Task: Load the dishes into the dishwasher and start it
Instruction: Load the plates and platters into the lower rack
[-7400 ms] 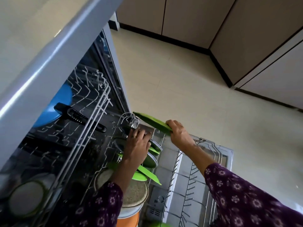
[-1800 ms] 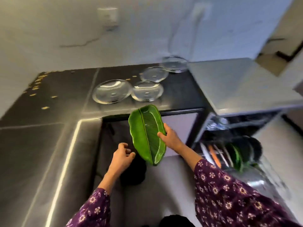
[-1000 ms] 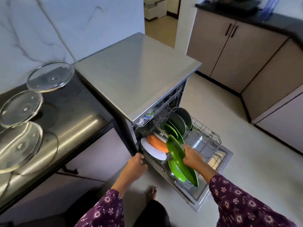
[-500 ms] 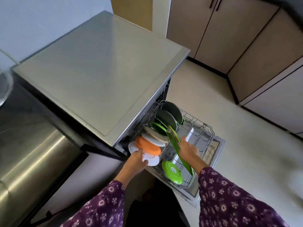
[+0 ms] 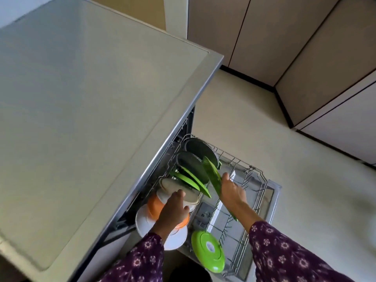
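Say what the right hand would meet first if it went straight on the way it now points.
Probably the rearmost dark round plate standing in the lower rack: the right hand, gripping the green leaf-shaped plate edge-on, points up-left toward it. The leaf's tip overlaps it in this view, so depth is uncertain.

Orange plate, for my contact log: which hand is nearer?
Left. Left hand lies over the orange plate; right hand is apart to its right, gripping the green leaf plate.

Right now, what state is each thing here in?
Dishwasher, open.
Rack, pulled out.
Leaf plate, on edge, gripped by right hand.
Left hand, resting on beige plate.
Dark pans, standing on edge in rack.
Green plate, leaning at rack's near end.
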A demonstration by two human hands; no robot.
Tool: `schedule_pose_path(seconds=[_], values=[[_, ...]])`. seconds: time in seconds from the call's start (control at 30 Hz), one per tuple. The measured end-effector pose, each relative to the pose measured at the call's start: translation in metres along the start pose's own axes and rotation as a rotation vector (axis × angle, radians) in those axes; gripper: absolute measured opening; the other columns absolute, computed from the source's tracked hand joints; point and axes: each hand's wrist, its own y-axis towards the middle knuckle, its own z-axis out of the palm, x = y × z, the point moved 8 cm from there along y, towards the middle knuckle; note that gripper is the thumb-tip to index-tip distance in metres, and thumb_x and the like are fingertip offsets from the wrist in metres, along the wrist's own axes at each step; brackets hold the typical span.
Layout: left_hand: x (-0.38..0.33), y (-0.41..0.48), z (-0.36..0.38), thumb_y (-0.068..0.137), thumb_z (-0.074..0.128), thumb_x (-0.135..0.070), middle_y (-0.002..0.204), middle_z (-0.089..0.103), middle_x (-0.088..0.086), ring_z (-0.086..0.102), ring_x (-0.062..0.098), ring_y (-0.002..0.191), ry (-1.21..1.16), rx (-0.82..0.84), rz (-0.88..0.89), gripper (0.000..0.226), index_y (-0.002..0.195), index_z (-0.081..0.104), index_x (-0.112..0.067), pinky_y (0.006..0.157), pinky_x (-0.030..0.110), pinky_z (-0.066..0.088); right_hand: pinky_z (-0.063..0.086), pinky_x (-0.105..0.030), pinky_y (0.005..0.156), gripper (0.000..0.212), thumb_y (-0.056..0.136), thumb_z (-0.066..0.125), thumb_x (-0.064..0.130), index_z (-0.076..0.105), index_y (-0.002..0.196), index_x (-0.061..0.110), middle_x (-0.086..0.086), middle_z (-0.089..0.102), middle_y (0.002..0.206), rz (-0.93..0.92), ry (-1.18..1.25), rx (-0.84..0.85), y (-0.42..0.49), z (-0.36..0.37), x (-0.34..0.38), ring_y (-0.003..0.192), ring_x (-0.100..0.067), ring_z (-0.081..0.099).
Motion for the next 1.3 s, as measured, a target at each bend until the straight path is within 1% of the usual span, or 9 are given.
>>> schedule_pose_path(seconds=[0.27,0.57,0.67,0.73,0.83,0.93,1.03,1.17,1.3], values=[[-0.04,0.121,0.014,0.092,0.053,-0.021,0.145,0.034,0.01,0.036,0.023,0.132,0.254,-0.091,0.209,0.063,0.146,0.024,-0.007,0.108,0.029,0.031,0.039,-0.028,0.05,0.028,0.096,0.049,0.019,0.031,0.117,0.012,0.002,0.055,0.073,-0.061,0.001,-0.146,0.093,-0.022,-0.016,0.055,-0.018,0.049],[-0.049,0.206,0.045,0.095,0.047,-0.038,0.158,0.014,0.005,0.007,0.023,0.146,0.649,-0.105,0.328,0.07,0.151,0.013,-0.014,0.117,0.035,0.012,0.036,-0.03,0.053,0.023,0.1,0.038,0.024,0.031,0.119,0.013,-0.005,0.066,0.088,-0.198,-0.051,-0.17,0.153,0.001,-0.024,0.066,-0.022,0.055],[-0.039,0.211,0.051,0.091,0.051,-0.041,0.141,0.041,0.004,0.031,0.025,0.135,0.664,-0.143,0.307,0.053,0.136,0.043,-0.014,0.113,0.037,0.023,0.029,-0.025,0.046,0.029,0.1,0.041,0.026,0.028,0.122,0.012,-0.002,0.063,0.08,-0.263,-0.052,-0.233,0.162,0.01,-0.022,0.057,-0.017,0.046],[-0.03,0.205,0.049,0.084,0.061,-0.038,0.111,0.06,0.001,0.054,0.02,0.105,0.642,-0.213,0.284,0.03,0.106,0.064,-0.017,0.098,0.034,0.04,0.018,-0.019,0.039,0.026,0.099,0.045,0.023,0.028,0.116,0.013,0.002,0.055,0.067,-0.293,-0.032,-0.252,0.166,0.016,-0.019,0.048,-0.014,0.04],[-0.02,0.199,0.051,0.061,0.083,-0.023,0.077,0.06,-0.002,0.058,0.016,0.073,0.628,-0.274,0.331,0.021,0.072,0.066,-0.02,0.076,0.03,0.049,0.015,-0.017,0.038,0.018,0.099,0.043,0.016,0.034,0.115,0.011,0.009,0.038,0.06,-0.306,-0.046,-0.244,0.173,0.02,-0.012,0.044,-0.012,0.037],[-0.021,0.201,0.045,0.059,0.084,-0.019,0.069,0.058,-0.004,0.057,0.015,0.065,0.592,-0.319,0.36,0.022,0.067,0.064,-0.02,0.069,0.028,0.05,0.028,-0.025,0.043,0.02,0.098,0.044,0.013,0.035,0.116,0.01,0.009,0.033,0.059,-0.313,-0.039,-0.264,0.18,0.021,-0.004,0.047,-0.014,0.039],[-0.024,0.208,0.044,0.082,0.061,-0.035,0.08,0.061,0.0,0.061,0.019,0.077,0.537,-0.264,0.334,0.017,0.081,0.065,-0.018,0.084,0.037,0.043,0.031,-0.029,0.049,0.024,0.101,0.037,0.018,0.038,0.123,0.009,0.004,0.046,0.067,-0.324,-0.048,-0.233,0.191,0.027,0.005,0.055,-0.017,0.043],[-0.032,0.231,0.058,0.09,0.046,-0.041,0.128,0.052,0.004,0.043,0.025,0.122,0.603,-0.083,0.207,0.046,0.131,0.049,-0.019,0.107,0.043,0.02,0.04,-0.032,0.05,0.022,0.101,0.04,0.022,0.04,0.12,0.011,-0.003,0.062,0.078,-0.346,-0.034,-0.239,0.203,0.033,0.012,0.059,-0.02,0.051],[-0.049,0.25,0.075,0.089,0.048,-0.044,0.135,0.045,0.002,0.042,0.024,0.125,0.746,0.032,0.137,0.049,0.131,0.047,-0.019,0.106,0.041,0.021,0.041,-0.032,0.05,0.028,0.096,0.051,0.024,0.044,0.118,0.008,-0.005,0.065,0.078,-0.378,-0.014,-0.255,0.209,0.036,0.018,0.06,-0.024,0.056]])
